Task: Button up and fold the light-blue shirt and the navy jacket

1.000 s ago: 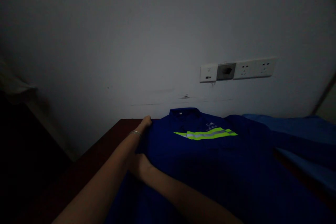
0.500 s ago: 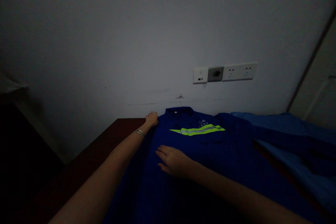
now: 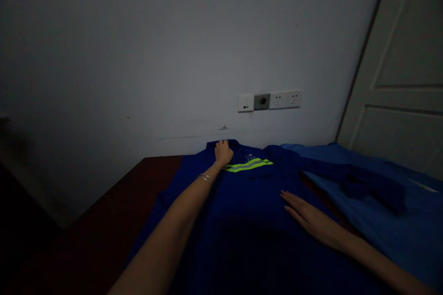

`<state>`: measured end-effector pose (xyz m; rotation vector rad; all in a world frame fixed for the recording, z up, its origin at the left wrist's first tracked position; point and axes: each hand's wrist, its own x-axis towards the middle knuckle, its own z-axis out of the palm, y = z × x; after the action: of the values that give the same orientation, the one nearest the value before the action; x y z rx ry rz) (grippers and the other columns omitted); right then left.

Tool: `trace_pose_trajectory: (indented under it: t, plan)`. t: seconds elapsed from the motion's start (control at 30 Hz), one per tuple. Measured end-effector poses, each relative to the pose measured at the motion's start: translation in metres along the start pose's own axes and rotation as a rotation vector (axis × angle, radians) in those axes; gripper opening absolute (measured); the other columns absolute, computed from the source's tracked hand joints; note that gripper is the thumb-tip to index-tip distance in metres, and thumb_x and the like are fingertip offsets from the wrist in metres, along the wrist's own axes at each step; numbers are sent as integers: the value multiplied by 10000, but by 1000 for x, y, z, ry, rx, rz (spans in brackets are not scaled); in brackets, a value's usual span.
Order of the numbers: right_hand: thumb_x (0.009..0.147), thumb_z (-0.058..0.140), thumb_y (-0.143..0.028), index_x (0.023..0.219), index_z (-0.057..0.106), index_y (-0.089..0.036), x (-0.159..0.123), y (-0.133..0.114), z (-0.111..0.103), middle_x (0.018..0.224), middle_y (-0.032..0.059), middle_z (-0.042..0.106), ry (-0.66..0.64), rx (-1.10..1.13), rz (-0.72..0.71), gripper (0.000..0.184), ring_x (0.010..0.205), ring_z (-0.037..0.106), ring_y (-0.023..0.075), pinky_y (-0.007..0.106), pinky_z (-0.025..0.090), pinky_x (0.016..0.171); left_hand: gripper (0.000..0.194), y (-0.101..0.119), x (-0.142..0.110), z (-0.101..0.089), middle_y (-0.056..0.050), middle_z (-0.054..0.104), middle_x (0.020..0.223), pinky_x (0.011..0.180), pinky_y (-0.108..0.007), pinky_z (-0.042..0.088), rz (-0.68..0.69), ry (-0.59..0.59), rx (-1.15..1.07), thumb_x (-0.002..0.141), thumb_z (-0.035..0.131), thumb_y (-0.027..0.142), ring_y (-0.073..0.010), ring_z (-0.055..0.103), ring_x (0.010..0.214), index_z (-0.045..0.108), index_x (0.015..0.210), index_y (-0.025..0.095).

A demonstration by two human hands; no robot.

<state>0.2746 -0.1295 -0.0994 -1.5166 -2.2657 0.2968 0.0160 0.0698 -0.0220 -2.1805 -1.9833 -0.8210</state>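
Observation:
A dark blue long-sleeved work jacket [image 3: 235, 212] lies spread out face up, its collar towards the wall. A yellow-green and grey reflective stripe [image 3: 249, 165] crosses its chest, with a small pale logo above. My left hand [image 3: 224, 153], with a bracelet at the wrist, rests at the collar and upper chest, covering one end of the stripe. Its fingers point forward and are slightly apart. On the right side of the jacket body lies my right hand [image 3: 309, 219], flat with fingers stretched out. The jacket's lower part is lost in shadow.
The dark red tabletop [image 3: 138, 193] shows at the left. A lighter blue cloth [image 3: 380, 221] lies at the right, under the jacket's sleeve. Behind stands a pale wall [image 3: 155, 55] with sockets and switches [image 3: 270, 101]. A panelled door [image 3: 408, 69] is at the right.
My left hand has moved right from the jacket's shoulder to its collar. My right hand has swept right across the jacket front from the left side. The view has turned right.

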Motion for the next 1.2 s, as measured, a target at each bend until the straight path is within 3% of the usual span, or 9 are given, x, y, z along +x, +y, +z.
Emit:
trace_pose_trajectory:
  t: [0.17, 0.3, 0.43, 0.6, 0.73, 0.97, 1.1, 1.2]
  plan:
    - [884, 311, -487, 1313, 424, -125, -10, 11, 4, 1384, 116, 385, 50, 2, 40, 573, 1287, 321, 216, 409, 245, 1084, 292, 69, -42, 43, -108, 548, 1103, 875, -288, 402, -285, -48, -349, 770, 454, 132, -205, 513, 1044, 557, 1040, 176]
    - [893, 302, -437, 1277, 458, -101, -6, 17, 4, 1304, 148, 482, 130, -14, 62, 534, 1225, 419, 225, 410, 307, 1048, 295, 106, -85, 70, -96, 567, 1080, 911, -272, 381, -252, 7, -447, 742, 451, 89, -184, 508, 1056, 578, 994, 173]
    - [884, 354, -354, 1160, 550, -105, -2, 25, 5, 1124, 146, 603, 230, -29, 26, 420, 1065, 551, 223, 396, 399, 966, 279, 118, -108, 83, -80, 569, 1075, 954, -282, 350, -213, 56, -488, 742, 436, 71, -174, 494, 1071, 583, 952, 180]
    - [864, 425, -291, 1069, 590, -131, 0, 29, 7, 1019, 120, 625, 279, -47, -16, 308, 991, 571, 220, 377, 440, 899, 267, 119, -112, 81, -82, 563, 1056, 942, -278, 359, -183, 22, -500, 725, 452, 65, -175, 497, 1046, 584, 929, 177]
    - [859, 438, -243, 1027, 600, -127, -3, 23, 10, 961, 116, 612, 309, -90, -24, 261, 945, 571, 218, 368, 452, 859, 289, 122, -117, 77, -74, 540, 1071, 948, -287, 354, -15, 32, -507, 706, 443, 31, -170, 469, 1066, 580, 909, 184]
    - [811, 483, -214, 1025, 605, -177, 0, 25, 7, 970, 93, 611, 319, 18, 32, 249, 921, 581, 207, 342, 456, 844, 292, 127, -127, 78, -51, 532, 1034, 913, -352, 373, 503, 9, -534, 684, 423, -8, -187, 452, 1022, 597, 822, 181]
    - [801, 458, -206, 971, 620, -171, -2, 44, -25, 961, 85, 636, 431, 59, 92, 238, 908, 593, 201, 347, 456, 849, 276, 127, -129, 77, -58, 533, 1010, 874, -342, 383, 682, -54, -506, 686, 431, -2, -190, 447, 986, 595, 826, 170]
    - [792, 447, -200, 967, 620, -169, -15, 72, -60, 960, 89, 642, 581, -6, 171, 249, 897, 597, 208, 364, 460, 838, 268, 127, -128, 80, -54, 542, 933, 849, -328, 390, 709, -143, -498, 693, 416, -2, -182, 465, 926, 595, 789, 172]
